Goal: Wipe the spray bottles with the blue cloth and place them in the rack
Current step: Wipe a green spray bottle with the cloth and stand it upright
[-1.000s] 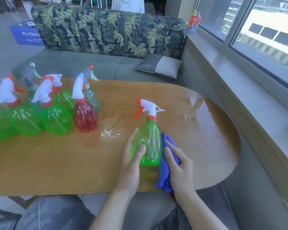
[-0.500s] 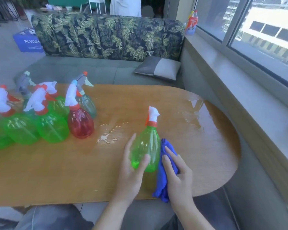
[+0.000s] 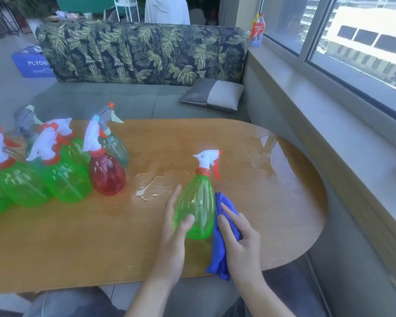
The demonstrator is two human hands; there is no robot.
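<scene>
- The left hand point(image 3: 173, 242) lay against the green spray bottle point(image 3: 198, 208), fingers nearly straight, thumb pressing its front.
- The right hand point(image 3: 239, 244) curled round the blue cloth point(image 3: 220, 250), pressing it to the bottle's right side.
- On the tabletop point(image 3: 101, 236), a cluster of bottles point(image 3: 62, 170) crowded the left edge; a wet patch point(image 3: 145, 191) lay between.
- The bottle stood upright between both hands, near the front edge.
</scene>
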